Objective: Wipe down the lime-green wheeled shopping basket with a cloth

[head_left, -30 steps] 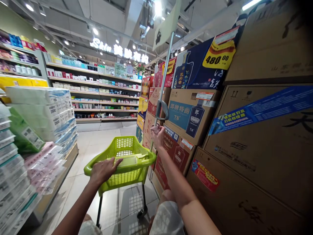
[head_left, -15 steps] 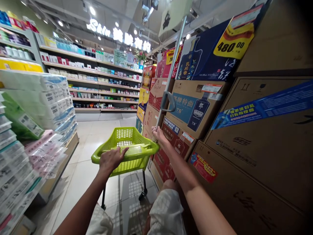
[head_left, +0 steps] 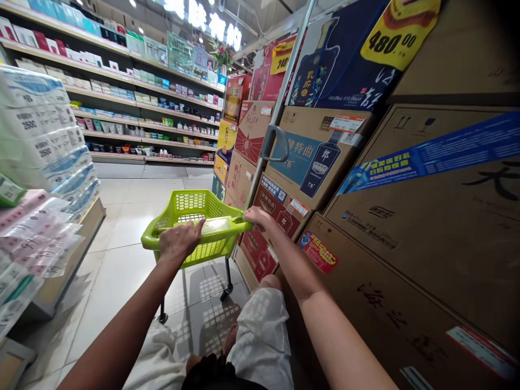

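A lime-green plastic shopping cart (head_left: 195, 254) stands in front of me, its basket of open mesh on dark legs with casters. My left hand (head_left: 179, 241) is closed over the left part of its handlebar, thumb lying along the top. At the bar's right end my right hand (head_left: 259, 216) is closed on the green handle, its fingers partly hidden. Between the hands a pale, clear-covered panel (head_left: 215, 225) is set in the bar. Just beyond my right hand a slanting metal pole (head_left: 286, 81) carries a grey loop handle (head_left: 265, 149).
Stacked cartons (head_left: 365, 216) rise close along my right, with a yellow price tag (head_left: 392, 40) above. Wrapped tissue packs (head_left: 36, 130) are piled on a low platform at left. Shelves of small goods (head_left: 134, 103) line the back, across a tiled floor (head_left: 117, 216).
My right hand has shifted from beside the pole onto the right end of the cart handle. My view has turned right and tipped down. The left hand keeps its grip.
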### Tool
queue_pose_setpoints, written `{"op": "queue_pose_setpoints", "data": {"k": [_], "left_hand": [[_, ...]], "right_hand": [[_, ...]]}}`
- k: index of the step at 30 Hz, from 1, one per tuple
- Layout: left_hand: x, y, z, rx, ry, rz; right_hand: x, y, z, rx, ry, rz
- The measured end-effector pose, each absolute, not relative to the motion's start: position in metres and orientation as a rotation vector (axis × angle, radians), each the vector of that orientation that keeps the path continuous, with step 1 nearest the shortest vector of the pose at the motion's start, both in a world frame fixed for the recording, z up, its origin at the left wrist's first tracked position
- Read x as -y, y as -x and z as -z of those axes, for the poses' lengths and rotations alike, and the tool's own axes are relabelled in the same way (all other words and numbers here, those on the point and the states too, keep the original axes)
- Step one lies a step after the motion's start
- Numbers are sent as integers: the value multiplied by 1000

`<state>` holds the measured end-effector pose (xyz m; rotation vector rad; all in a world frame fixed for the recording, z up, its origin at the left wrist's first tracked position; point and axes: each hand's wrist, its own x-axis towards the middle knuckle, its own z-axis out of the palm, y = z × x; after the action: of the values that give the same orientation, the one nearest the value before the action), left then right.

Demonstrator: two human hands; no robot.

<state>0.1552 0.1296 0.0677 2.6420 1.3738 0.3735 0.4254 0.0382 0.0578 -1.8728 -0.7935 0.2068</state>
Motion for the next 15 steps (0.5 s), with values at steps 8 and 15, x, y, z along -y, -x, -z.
{"op": "queue_pose_setpoints", "data": {"k": [8, 15], "left_hand": [[-119, -174, -65, -1386, -2542, -484], [-113, -151, -64, -1317, -2652, -473]], "right_hand": [[-17, -387, -41, 932, 2112, -33], [-7, -384, -45, 1052, 2052, 75]]}}
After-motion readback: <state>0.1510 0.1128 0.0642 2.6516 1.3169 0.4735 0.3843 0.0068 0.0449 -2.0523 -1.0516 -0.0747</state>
